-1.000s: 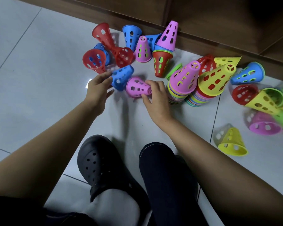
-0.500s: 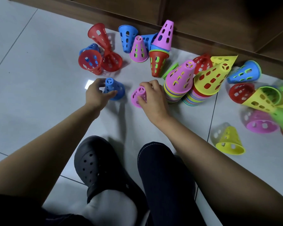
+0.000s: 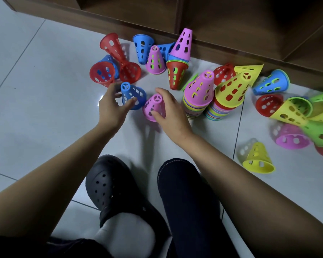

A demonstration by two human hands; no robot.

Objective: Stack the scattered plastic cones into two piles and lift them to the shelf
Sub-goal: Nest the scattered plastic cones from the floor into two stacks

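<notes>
Perforated plastic cones lie scattered on the tiled floor. My left hand (image 3: pixel 111 107) grips a blue cone (image 3: pixel 132 94), tip up, just off the floor. My right hand (image 3: pixel 171 113) holds a pink cone (image 3: pixel 154 107), also tip up. To the right stand two piles: one topped by a pink cone (image 3: pixel 199 90), one topped by a yellow cone (image 3: pixel 231 90), both leaning. Red cones (image 3: pixel 102 74) and blue cones lie behind my hands. The wooden shelf (image 3: pixel 222 19) runs along the top.
More loose cones lie at the right: a yellow one (image 3: pixel 257 159), a pink one (image 3: pixel 291 139), green, red and a blue one (image 3: pixel 271 82). My black clog (image 3: pixel 110 183) and dark trouser knee (image 3: pixel 185 183) sit below my hands.
Both cones were lying on their sides; each hand has taken one and turned it tip up. The blue cone and the pink cone now sit close together between my hands.
</notes>
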